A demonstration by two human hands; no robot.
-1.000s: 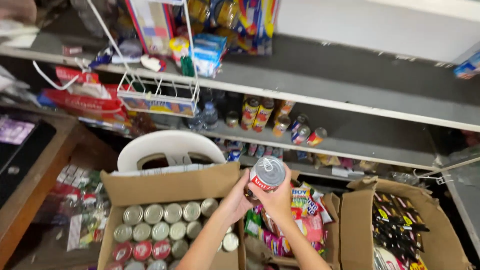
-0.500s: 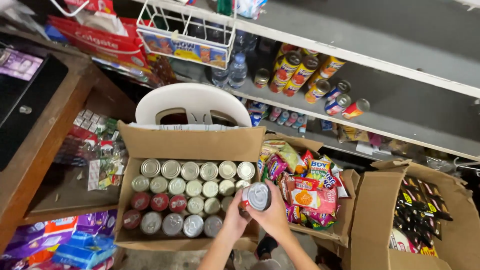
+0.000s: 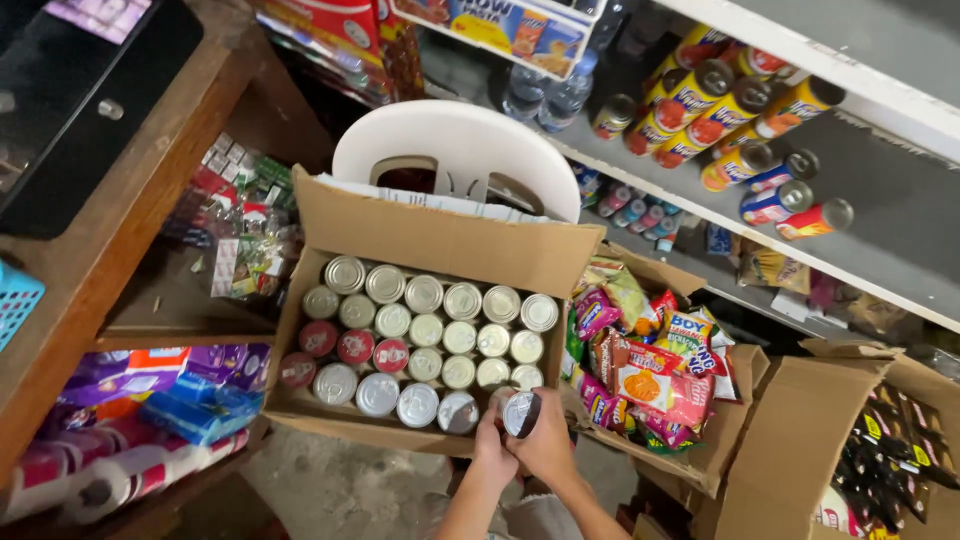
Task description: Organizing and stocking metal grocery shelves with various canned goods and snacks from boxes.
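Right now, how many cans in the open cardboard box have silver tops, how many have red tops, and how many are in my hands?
Silver-topped cans in the cardboard box: 21
Red-topped cans in the box: 4
Can held between left hand and right hand: 1
Total: 26

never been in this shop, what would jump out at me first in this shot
The open cardboard box packed with rows of upright cans sits dead centre, in front of a white plastic chair. At its near right corner both hands, left hand and right hand, hold a can. To the right, a box of bright snack packets.
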